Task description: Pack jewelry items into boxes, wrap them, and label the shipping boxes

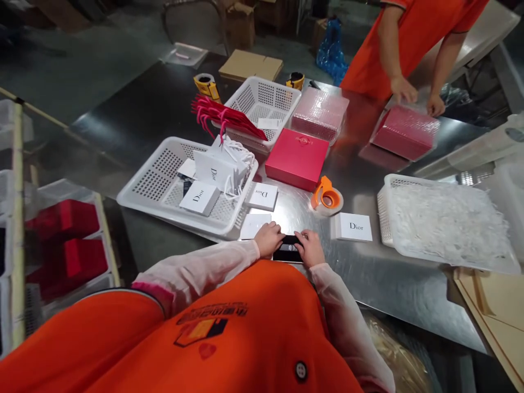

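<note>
At the near table edge, my left hand and my right hand are close together with curled fingers. They grip the two ends of a narrow black piece, whose kind I cannot make out. Just below it lies a flat black item with pale marks and a white edge, partly behind my right fingers. A white box sits beside my left hand, and a white Dior box is behind it. Another white Dior box stands to the right of my right hand.
A white basket holds white Dior bags and a box; red bags rest in another basket. Nearby are a red box, an orange tape dispenser and a basket of white shreds. Across the table, a co-worker's hands touch a wrapped pink box.
</note>
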Demonstrator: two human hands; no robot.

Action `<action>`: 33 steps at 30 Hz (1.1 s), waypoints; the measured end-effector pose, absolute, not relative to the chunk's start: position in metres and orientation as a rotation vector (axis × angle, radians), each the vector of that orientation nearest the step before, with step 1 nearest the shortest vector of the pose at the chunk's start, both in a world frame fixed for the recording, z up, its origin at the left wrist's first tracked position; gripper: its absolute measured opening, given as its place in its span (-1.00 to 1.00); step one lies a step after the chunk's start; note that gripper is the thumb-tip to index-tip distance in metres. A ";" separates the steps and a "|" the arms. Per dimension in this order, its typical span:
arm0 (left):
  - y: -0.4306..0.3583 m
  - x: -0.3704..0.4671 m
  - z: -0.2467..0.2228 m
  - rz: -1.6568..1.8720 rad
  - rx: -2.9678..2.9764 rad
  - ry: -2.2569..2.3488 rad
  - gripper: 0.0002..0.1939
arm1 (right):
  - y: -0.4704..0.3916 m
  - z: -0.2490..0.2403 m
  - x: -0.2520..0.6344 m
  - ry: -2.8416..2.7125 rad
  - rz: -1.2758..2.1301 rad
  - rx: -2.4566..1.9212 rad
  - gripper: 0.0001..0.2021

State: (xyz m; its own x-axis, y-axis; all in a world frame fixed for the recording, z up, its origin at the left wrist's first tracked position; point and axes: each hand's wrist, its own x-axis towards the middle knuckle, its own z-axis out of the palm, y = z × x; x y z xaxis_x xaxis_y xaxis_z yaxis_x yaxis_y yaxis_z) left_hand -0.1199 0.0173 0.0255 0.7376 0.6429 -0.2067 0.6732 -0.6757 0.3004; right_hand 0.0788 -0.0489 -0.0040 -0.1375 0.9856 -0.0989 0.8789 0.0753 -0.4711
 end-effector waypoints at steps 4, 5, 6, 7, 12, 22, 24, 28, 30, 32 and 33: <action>0.010 -0.127 0.025 -0.065 2.550 1.024 -0.67 | -0.056 -0.010 0.081 -2.028 0.634 -1.847 -0.63; 0.008 -0.131 0.024 -0.025 2.528 1.030 -0.64 | -0.059 -0.012 0.083 -1.992 0.632 -1.845 -0.57; 0.008 -0.136 0.024 0.018 2.503 1.045 -0.62 | -0.062 -0.013 0.084 -1.958 0.635 -1.844 -0.48; 0.009 -0.143 0.024 0.054 2.476 1.072 -0.62 | -0.065 -0.014 0.086 -1.935 0.647 -1.843 -0.36; 0.032 -0.176 0.021 -0.113 2.369 1.357 -0.20 | -0.075 -0.015 0.088 -1.995 0.813 -1.880 0.14; 0.035 -0.177 0.047 -0.391 2.209 1.559 0.10 | -0.088 -0.028 0.092 -1.822 0.922 -1.877 0.11; 0.029 -0.171 0.057 -0.279 2.203 1.530 0.08 | -0.094 -0.034 0.094 -1.775 0.942 -1.882 0.17; 0.016 -0.139 0.062 -0.119 2.438 1.170 0.05 | -0.104 -0.047 0.097 -1.724 0.911 -1.889 0.21; 0.010 -0.119 0.058 -0.120 2.530 1.001 0.03 | -0.108 -0.052 0.097 -1.697 0.894 -1.903 0.20; 0.005 -0.103 0.053 -0.144 2.567 0.913 0.01 | -0.110 -0.055 0.097 -1.662 0.897 -1.911 0.20; 0.003 -0.098 0.050 -0.164 2.574 0.892 0.02 | -0.111 -0.057 0.096 -1.643 0.901 -1.909 0.20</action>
